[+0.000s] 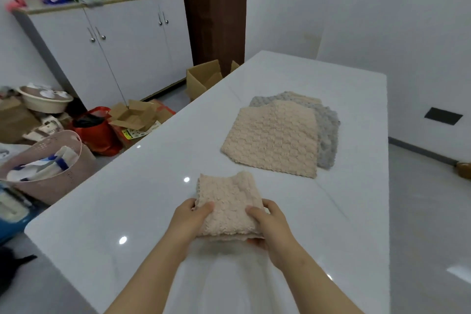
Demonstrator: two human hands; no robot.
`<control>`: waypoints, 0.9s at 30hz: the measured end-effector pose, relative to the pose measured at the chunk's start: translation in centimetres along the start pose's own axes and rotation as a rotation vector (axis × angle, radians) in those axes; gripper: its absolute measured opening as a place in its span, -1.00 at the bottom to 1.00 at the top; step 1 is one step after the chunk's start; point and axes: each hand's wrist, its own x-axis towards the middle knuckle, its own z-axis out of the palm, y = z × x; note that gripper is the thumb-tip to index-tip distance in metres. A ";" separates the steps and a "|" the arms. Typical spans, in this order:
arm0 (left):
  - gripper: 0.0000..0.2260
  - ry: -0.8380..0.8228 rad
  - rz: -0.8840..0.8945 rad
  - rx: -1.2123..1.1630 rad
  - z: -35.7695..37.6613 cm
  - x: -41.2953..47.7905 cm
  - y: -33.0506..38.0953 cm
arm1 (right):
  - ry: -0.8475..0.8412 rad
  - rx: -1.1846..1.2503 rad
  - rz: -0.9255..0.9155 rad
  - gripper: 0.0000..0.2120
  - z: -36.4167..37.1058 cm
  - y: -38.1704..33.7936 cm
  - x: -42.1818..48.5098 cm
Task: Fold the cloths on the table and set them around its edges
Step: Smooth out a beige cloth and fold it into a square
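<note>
A long, glossy white table fills most of the view. On its far right part, a flat, unfolded beige textured cloth lies over a grey textured cloth, whose edges show behind it and to its right. Nearer the person, about midway across the table, both hands hold a smaller folded beige textured cloth. The left hand grips its left edge, thumb on top and fingers curled underneath. The right hand grips the right edge the same way. Both bare forearms reach forward and angle inward toward the cloth, low over the tabletop.
</note>
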 end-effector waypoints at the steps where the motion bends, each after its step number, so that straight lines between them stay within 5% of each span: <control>1: -0.85 0.034 -0.016 -0.024 0.8 -1.6 -0.7 | -0.036 -0.024 0.010 -0.74 -1.2 0.2 -0.8; 7: -0.72 0.184 -0.112 -0.085 3.7 -8.8 -4.1 | -0.177 -0.138 0.039 -0.75 -5.6 1.4 -5.3; 18: -0.79 0.229 0.046 -0.181 9.7 -10.9 -1.5 | -0.191 -0.178 -0.022 -0.73 -11.0 -1.6 -5.5; 27: -0.83 0.255 0.099 -0.220 26.0 -5.3 5.0 | -0.239 -0.210 -0.066 -0.76 -25.0 -9.8 3.3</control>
